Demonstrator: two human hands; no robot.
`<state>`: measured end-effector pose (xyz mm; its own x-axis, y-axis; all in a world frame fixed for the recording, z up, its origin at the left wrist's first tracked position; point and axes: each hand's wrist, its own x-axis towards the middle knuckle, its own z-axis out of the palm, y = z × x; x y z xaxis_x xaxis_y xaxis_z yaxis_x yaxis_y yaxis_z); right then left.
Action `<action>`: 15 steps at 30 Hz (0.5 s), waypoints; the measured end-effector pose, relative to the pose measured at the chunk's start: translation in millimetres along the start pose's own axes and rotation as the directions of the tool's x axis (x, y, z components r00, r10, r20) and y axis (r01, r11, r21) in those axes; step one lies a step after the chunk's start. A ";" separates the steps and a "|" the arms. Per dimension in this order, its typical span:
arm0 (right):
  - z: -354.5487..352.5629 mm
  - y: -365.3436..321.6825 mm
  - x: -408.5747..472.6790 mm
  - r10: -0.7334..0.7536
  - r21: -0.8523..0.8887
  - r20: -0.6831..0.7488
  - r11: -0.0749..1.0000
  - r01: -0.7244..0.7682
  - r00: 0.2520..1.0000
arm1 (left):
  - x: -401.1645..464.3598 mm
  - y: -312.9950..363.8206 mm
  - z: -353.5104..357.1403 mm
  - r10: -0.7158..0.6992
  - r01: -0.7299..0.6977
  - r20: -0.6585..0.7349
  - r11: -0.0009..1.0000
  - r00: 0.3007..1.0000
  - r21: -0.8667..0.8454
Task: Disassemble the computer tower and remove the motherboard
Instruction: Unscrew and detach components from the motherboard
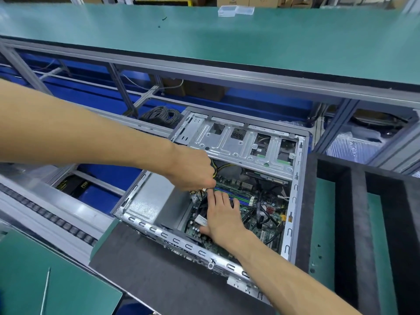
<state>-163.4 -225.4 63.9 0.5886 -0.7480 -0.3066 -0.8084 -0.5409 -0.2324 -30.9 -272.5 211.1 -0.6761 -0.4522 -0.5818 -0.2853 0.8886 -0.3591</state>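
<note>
The computer tower point(295, 178) lies on its side with the side panel off, resting on a dark foam pad point(145, 267). Inside it sits the green motherboard point(263, 214) with black cables across it. My left hand point(193, 169) reaches into the case from the left and pinches a connector on a yellow and black cable bundle point(221, 167) at the board's upper left. My right hand point(221, 218) lies flat on the motherboard with fingers straight, pressing it just below the left hand. A silver drive cage point(236, 142) spans the far side of the case.
A grey power supply box point(152, 198) fills the case's left part. Black foam blocks point(359, 223) stand to the right. A screwdriver point(45, 289) lies on the green mat at lower left. A conveyor rail point(45, 214) runs on the left; a green shelf point(227, 37) overhangs behind.
</note>
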 end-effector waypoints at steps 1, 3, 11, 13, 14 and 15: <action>-0.2 -0.1 -0.1 -0.002 -0.001 0.000 1.000 0.002 1.000 | 2.8 -0.7 0.7 -0.098 0.099 0.021 0.988 0.995 -0.114; -1.6 -0.1 -1.0 -0.002 0.007 -0.001 1.000 0.002 1.000 | 8.2 -0.9 1.9 -0.356 0.380 0.142 0.812 0.924 -0.443; -4.7 0.5 -2.9 -0.006 0.021 0.000 1.000 0.006 1.000 | -4.1 -5.8 13.7 -0.428 0.655 0.617 -0.071 0.661 -0.752; -5.1 0.2 -2.7 -0.005 0.021 0.004 1.000 0.005 1.000 | -7.2 -3.1 10.5 -0.436 0.611 0.458 0.325 0.775 -0.722; -5.5 0.2 -2.5 -0.003 0.023 0.008 1.000 0.003 1.000 | -8.6 -2.6 9.0 -0.402 0.548 0.379 0.517 0.834 -0.657; -5.8 0.1 -2.3 0.000 0.025 0.015 1.000 0.000 1.000 | -10.5 -2.4 7.8 -0.352 0.465 0.304 0.683 0.885 -0.563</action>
<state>-164.9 -226.0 69.9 0.5889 -0.7422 -0.3201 -0.8080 -0.5310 -0.2553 -17.8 -270.5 212.4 -0.2919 -0.7365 -0.6102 -0.8917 0.4403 -0.1048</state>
